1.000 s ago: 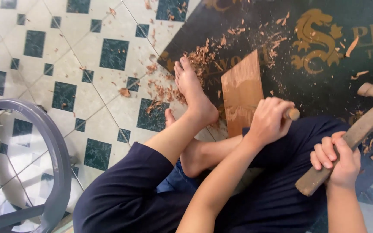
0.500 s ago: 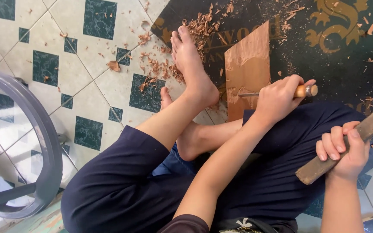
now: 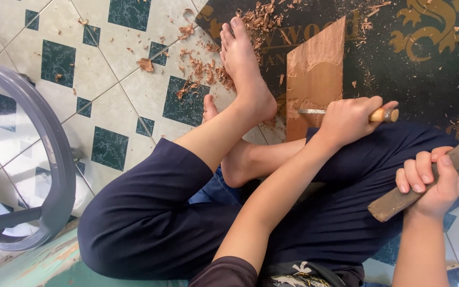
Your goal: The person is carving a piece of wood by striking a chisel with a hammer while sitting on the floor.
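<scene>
Floor covering: a dark mat [image 3: 426, 69] with gold ornament is spread over the tiled floor [image 3: 81, 79], and wood shavings [image 3: 203, 72] are scattered across both.
Wooden board [image 3: 314, 74]: it is laid flat on the mat, its long axis running away from the person, and it is flanked on its left by a bare foot [image 3: 243, 69].
Wooden mallet [image 3: 426, 180]: it is gripped by the closed right hand [image 3: 431, 183] and held raised, well apart from the board, its length slanting up to the right.
Chisel [image 3: 346, 112]: its handle is enclosed in the closed left hand [image 3: 349, 119]; the metal blade is pointed leftward, across the board's long axis, with the tip resting on the carved lower part of the board.
Deciding relation: the chisel's handle end is projected rightward from the left hand, toward the mallet; the mallet is held below and to the right of that end, not touching it.
Nearer hand: the left hand is at the board's edge; the right is kept farther off.
</scene>
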